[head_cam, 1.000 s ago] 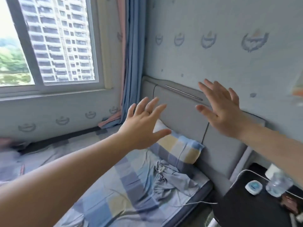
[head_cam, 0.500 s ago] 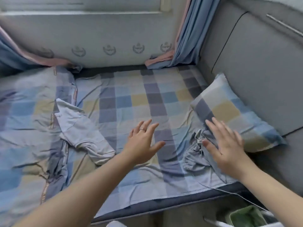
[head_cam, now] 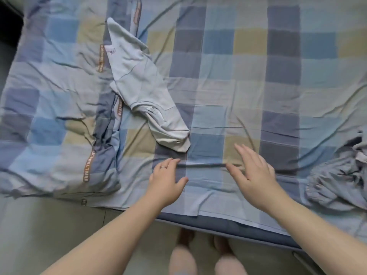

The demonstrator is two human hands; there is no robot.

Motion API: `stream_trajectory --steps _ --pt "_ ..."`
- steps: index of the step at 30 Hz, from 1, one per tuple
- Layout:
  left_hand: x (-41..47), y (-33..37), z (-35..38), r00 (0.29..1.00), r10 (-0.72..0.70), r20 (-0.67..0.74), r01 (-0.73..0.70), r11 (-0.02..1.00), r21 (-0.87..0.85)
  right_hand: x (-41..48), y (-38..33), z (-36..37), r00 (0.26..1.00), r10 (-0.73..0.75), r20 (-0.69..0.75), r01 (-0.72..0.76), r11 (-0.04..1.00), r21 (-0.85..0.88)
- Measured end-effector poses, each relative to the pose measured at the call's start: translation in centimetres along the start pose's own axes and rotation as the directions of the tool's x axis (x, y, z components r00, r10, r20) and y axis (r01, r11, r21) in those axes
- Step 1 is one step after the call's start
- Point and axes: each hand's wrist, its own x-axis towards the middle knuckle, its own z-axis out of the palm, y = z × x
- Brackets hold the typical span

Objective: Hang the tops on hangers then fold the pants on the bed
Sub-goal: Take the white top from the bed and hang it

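Observation:
A pale grey-blue garment (head_cam: 143,92) lies crumpled in a long strip on the checked bed sheet (head_cam: 248,86), up and left of my hands. A second crumpled blue-grey garment (head_cam: 337,179) sits at the right edge of the bed. My left hand (head_cam: 166,179), with a ring on one finger, hovers over the sheet just below the first garment's lower end, fingers straight and spread. My right hand (head_cam: 256,173) is held flat beside it, fingers straight, holding nothing. No hanger is in view.
A checked quilt (head_cam: 59,116) with orange lettered trim lies bunched over the left side of the bed. The dark blue mattress edge (head_cam: 228,225) runs under my forearms. The grey floor (head_cam: 49,225) and my legs (head_cam: 206,259) are below it.
The view has swung down from the wall and headboard onto the bed. Both hands have dropped from in front of the wall to just above the sheet near the bed's front edge.

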Motion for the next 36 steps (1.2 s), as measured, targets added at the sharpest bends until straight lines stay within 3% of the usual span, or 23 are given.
stream_trajectory --steps 4,8,12,16,20,22,27,31,36 --pt "6.7 -7.2 3.8 0.99 -0.136 0.039 0.139 0.986 -0.094 8.1 0.2 9.7 0.988 -0.035 0.148 0.04 0.999 -0.029" --pt "14.0 -12.9 5.8 0.994 -0.112 0.015 0.112 0.994 0.001 15.4 -1.0 17.7 0.969 -0.119 0.218 0.131 0.991 -0.038" --pt "20.5 -16.1 6.4 0.994 0.02 -0.105 -0.009 0.994 0.105 21.6 -2.9 23.7 0.96 -0.234 0.153 0.263 0.943 -0.206" --pt "24.7 -17.4 6.3 0.965 0.108 -0.241 -0.066 0.982 0.175 25.3 -3.8 27.1 0.973 -0.23 0.033 0.226 0.905 -0.359" --pt "26.1 -17.0 5.8 0.933 0.102 -0.346 -0.056 0.988 0.143 26.8 -4.0 27.4 0.963 -0.264 -0.063 0.219 0.893 -0.393" --pt "25.8 -16.6 5.5 0.933 0.074 -0.352 -0.052 0.996 0.073 26.7 -4.3 26.9 0.968 -0.239 -0.076 0.2 0.918 -0.342" --pt "21.7 -15.1 3.7 0.944 0.066 -0.324 -0.11 0.987 -0.118 22.8 -6.1 22.2 0.976 -0.131 -0.172 0.135 0.991 0.012" --pt "16.2 -11.0 -1.2 0.937 0.039 -0.348 -0.157 0.935 -0.319 17.1 -8.9 15.4 0.963 -0.129 -0.236 0.191 0.947 0.26" --pt "6.7 -4.1 -9.9 0.898 0.041 -0.438 -0.297 0.791 -0.535 8.7 -14.3 4.1 0.936 -0.09 -0.34 0.235 0.88 0.414"
